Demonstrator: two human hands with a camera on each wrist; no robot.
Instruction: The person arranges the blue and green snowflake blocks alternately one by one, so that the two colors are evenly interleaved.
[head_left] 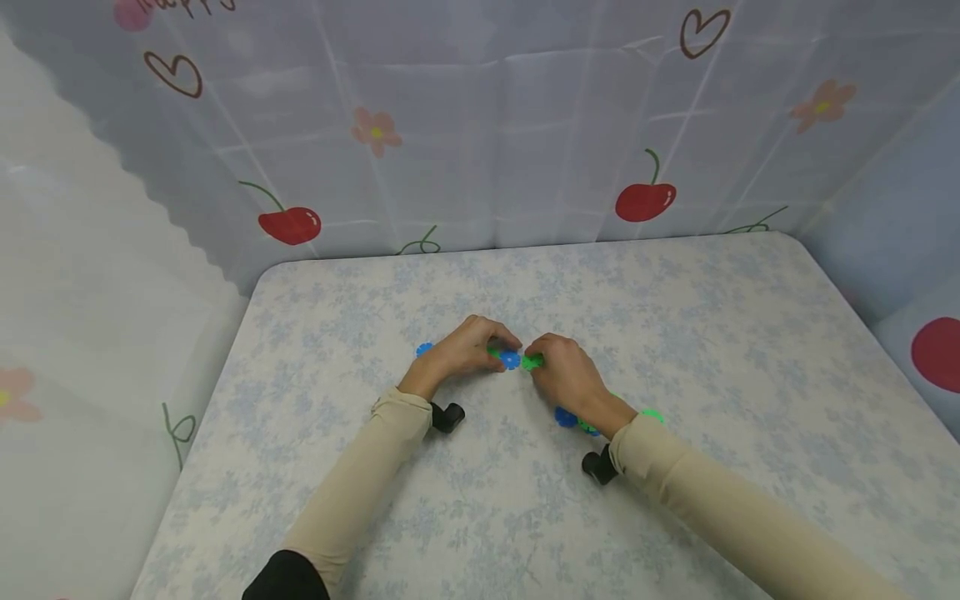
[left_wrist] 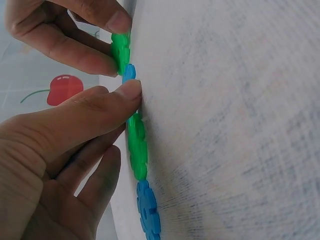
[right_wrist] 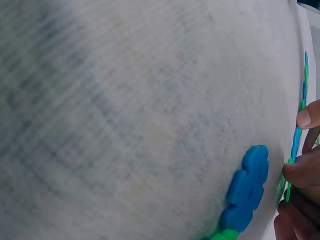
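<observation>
Left hand (head_left: 468,348), thumb and finger closed, is pinching a row of flat, notched blue and green discs (left_wrist: 138,150) near its blue end; right hand (head_left: 567,372) is pinching a green disc (head_left: 531,362) just beside it, mid-table. More discs (head_left: 566,417) are lying partly hidden by the right arm (head_left: 735,500). Patterned tabletop (head_left: 480,517) is stretching past both hands to its far edge, where a printed sheet (head_left: 487,158) is hanging.
</observation>
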